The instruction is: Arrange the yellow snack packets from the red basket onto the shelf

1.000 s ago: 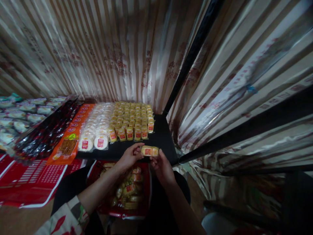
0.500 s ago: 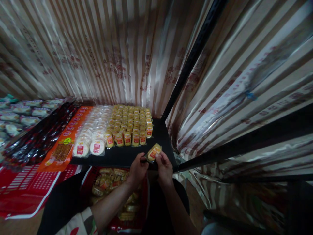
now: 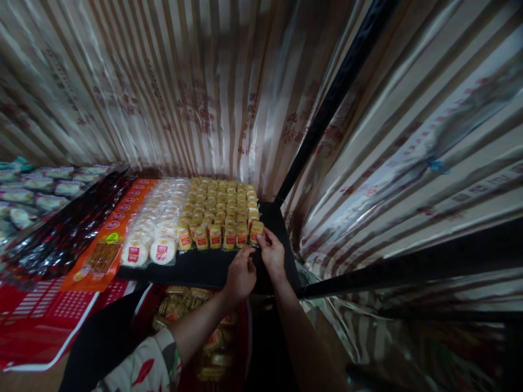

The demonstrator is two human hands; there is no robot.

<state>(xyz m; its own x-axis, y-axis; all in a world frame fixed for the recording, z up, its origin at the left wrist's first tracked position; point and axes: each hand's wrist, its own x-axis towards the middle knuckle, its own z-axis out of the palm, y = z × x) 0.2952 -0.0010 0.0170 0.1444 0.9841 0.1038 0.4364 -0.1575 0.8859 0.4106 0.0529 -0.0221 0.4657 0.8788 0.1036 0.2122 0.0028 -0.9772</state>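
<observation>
A small wrapped yellow biscuit pack [image 3: 256, 231] with a red-orange label stands at the right end of the front row on the black shelf [image 3: 212, 262]. My right hand [image 3: 273, 255] pinches its right edge between thumb and fingers. Just below the pack's lower edge is my left hand [image 3: 241, 272], its fingers curled together; whether they hold anything is hidden. Rows of matching biscuit packs [image 3: 223, 204] stretch back from there, with labels facing me. Left of them, rows of round white wrapped crackers [image 3: 162, 249] lean on one another.
Further left lie an orange snack bag [image 3: 102, 256], dark red glossy packs [image 3: 61, 234] and white-green packs [image 3: 51, 201]. Below the shelf, a red basket [image 3: 245, 348] holds loose biscuit packs. A red basket [image 3: 36, 326] is at left. A black post [image 3: 322, 114] rises by striped sheeting [image 3: 204, 81].
Both hands have moved forward over the shelf. The biscuit pack held in front of it now stands upright at the right end of the front row.
</observation>
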